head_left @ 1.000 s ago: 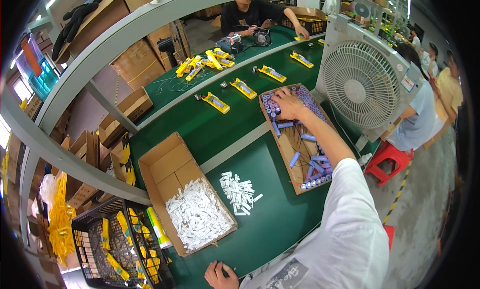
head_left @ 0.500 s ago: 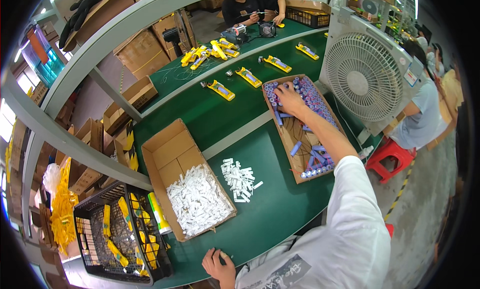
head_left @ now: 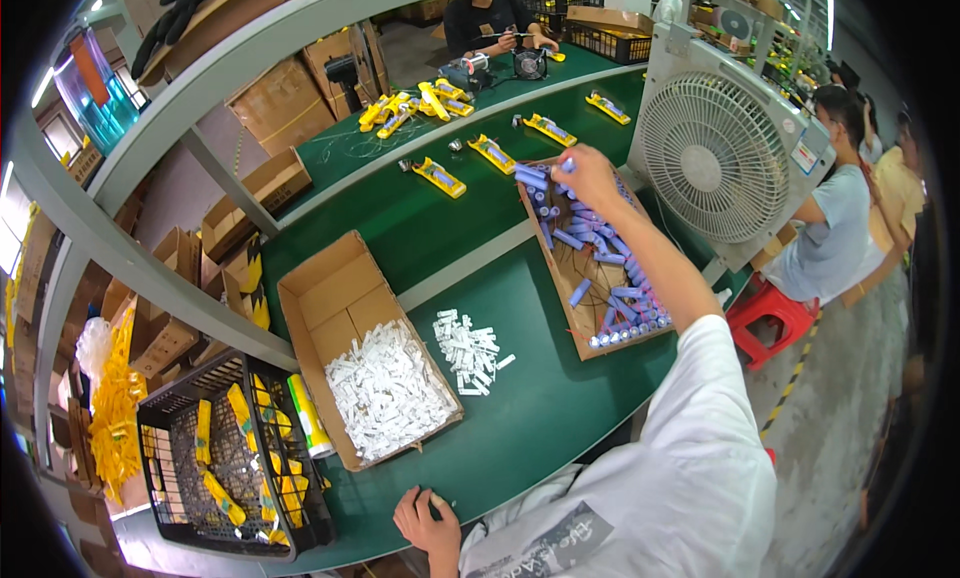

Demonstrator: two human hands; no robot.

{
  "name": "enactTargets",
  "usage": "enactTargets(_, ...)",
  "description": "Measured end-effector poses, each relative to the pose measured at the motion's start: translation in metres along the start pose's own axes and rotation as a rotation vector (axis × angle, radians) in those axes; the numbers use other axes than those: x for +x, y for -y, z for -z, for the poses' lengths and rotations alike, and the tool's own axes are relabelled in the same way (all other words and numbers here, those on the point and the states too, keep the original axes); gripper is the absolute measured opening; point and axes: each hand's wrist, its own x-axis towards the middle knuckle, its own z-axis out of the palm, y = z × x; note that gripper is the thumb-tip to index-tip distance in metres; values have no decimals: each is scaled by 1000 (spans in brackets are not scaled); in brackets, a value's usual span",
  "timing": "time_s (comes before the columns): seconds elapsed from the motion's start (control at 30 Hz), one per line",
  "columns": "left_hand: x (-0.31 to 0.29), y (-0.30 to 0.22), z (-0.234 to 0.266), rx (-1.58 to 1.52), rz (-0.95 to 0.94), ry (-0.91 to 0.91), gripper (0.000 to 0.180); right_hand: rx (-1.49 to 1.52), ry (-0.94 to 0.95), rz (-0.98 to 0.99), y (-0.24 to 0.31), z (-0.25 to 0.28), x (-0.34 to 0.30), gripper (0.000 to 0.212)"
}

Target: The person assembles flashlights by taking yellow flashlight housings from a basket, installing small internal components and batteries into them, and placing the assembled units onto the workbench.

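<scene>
My right hand (head_left: 592,181) is closed on purple cylindrical battery cells at the far left corner of a shallow cardboard box (head_left: 562,313). A cell end (head_left: 568,165) pokes out by its fingertips; how many it grips is hard to tell. More purple cells (head_left: 610,258) with thin wires lie loose and tumbled in the box, and some stand in rows along its near edge. My left hand (head_left: 428,521) rests at the near table edge, fingers loosely bent and apart, holding nothing. Small white pieces (head_left: 468,350) lie heaped on the green table (head_left: 530,408) between the boxes.
A cardboard box (head_left: 325,298) of white pieces stands left of the heap, beside a black crate (head_left: 190,523) with yellow pieces. Yellow holders (head_left: 440,177) line the far strip. A large fan (head_left: 712,153) stands right. A grey frame post (head_left: 150,293) crosses left. A co-worker (head_left: 490,23) sits opposite.
My right hand has risen slightly with cells in its grip. Cells that stood in rows at the far end now lie tipped over. The view has shifted a little; my left hand stays put.
</scene>
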Motion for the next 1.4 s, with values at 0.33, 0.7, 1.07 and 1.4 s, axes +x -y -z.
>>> enactTargets(0.33,6,0,0,-13,-14,11,15,632,594,-245,150,77,-58,26)
enactTargets(0.7,4,-3,0,-20,4,13,14,-26,556,-87,49,3,5,85)
enactTargets(1.07,5,-2,-4,-13,41,-7,13,-248,878,-70,2,-18,-11,137)
enactTargets(1.4,9,-3,-2,-8,7,2,13,-40,444,-455,-9,-93,-30,87)
